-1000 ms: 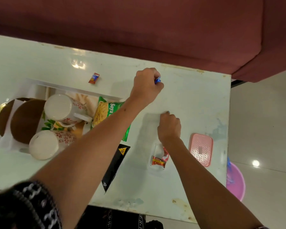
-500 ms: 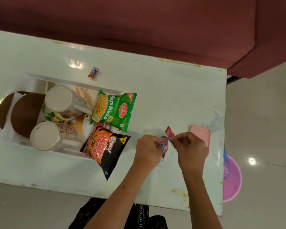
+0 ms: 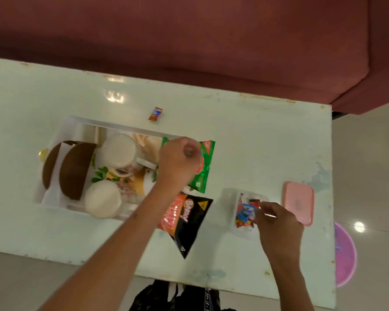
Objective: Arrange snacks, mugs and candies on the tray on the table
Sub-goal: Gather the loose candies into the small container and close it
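Note:
A white tray point(image 3: 112, 125) on the table holds two white floral mugs point(image 3: 119, 151) point(image 3: 102, 198) and brown round plates point(image 3: 76, 169). A green Soya Sticks packet point(image 3: 206, 167) lies at the tray's right end. Just in front of it, a black and orange Bingo packet point(image 3: 189, 223) hangs over the rim. My left hand point(image 3: 180, 162) hovers over the green packet with fingers curled shut; anything inside it is hidden. My right hand point(image 3: 276, 221) pinches a red-brown candy point(image 3: 254, 202) at a small clear box of candies point(image 3: 244, 213). One loose candy point(image 3: 155, 113) lies behind the tray.
A pink lid point(image 3: 299, 202) lies right of the clear box, near the table's right edge. A purple bowl point(image 3: 345, 254) sits on the floor beyond that edge. A maroon sofa point(image 3: 189, 41) runs along the table's far side.
My left hand has left the right hand and swung left over the green packet. My right hand has come down to the clear candy box, which now shows beside the pink lid.

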Demonstrator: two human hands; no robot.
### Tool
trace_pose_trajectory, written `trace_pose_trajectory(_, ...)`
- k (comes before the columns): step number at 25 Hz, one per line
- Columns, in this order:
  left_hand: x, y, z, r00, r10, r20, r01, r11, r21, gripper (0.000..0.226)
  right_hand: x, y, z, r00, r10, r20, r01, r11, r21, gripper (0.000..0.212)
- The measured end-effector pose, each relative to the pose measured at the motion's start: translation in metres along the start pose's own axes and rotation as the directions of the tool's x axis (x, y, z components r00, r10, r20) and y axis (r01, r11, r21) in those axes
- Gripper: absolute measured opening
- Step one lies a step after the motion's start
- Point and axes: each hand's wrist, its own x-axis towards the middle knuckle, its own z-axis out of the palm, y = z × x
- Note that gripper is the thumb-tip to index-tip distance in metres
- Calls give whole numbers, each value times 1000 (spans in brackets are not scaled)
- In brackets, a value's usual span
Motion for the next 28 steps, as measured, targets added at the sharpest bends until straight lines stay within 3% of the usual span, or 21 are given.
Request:
trace_pose_trajectory(2, 49, -3, -26, 988, 85, -130, -68, 989, 128, 17, -2, -8, 3, 1000, 0, -24, 1, 999, 32, 14)
trace_pose_trajectory(4, 100, -9, -39, 979, 135, -154, -84, 950, 300, 26, -4, -15, 7, 999, 13, -47, -11, 999, 39, 13)
trace_pose_trajectory(7, 154, -25, -39, 986, 163, -20, -118, 786, 607, 38, -8, -21, 10, 997, 30, -78, -26, 998, 52, 13)
trace_pose_trajectory(9, 172, -37, -35, 992, 111, 66, -123, 644, 755, 42, -13, -22, 12, 996, 22, -85, -16, 998, 64, 12)
trace_pose_trajectory(13, 191, -44, -30, 998, -20, 63, -41, 552, 833, 51, -19, -17, 15, 996, 31, -81, -24, 996, 91, 12)
trace_pose_trajectory(14, 191, -43, -30, 997, -49, 58, -19, 583, 812, 49, -20, -15, 14, 996, 41, -76, -33, 995, 99, 12)
trace_pose_trajectory(17, 178, -37, -26, 994, -99, 41, 56, 805, 591, 26, -24, -9, 9, 995, 65, -74, -55, 989, 134, 11)
trace_pose_trajectory(20, 136, -16, -20, 999, 0, -49, 16, 949, 314, 16, -25, -4, 4, 992, 104, -65, -88, 974, 211, 10)
trace_pose_trajectory(23, 67, 9, -1, 986, 142, -86, -140, 990, 30, 12, -22, -2, -5, 993, 109, -53, -92, 961, 261, 10)
trace_pose_trajectory(25, 15, 11, 26, 980, 199, -13, -200, 975, -95, 14, -19, 1, -11, 994, 97, -49, -79, 957, 279, 13)
trace_pose_trajectory(28, -56, 1, 75, 977, 182, 113, -172, 981, -92, 15, -15, 8, -17, 995, 101, -15, -91, 944, 317, 11)
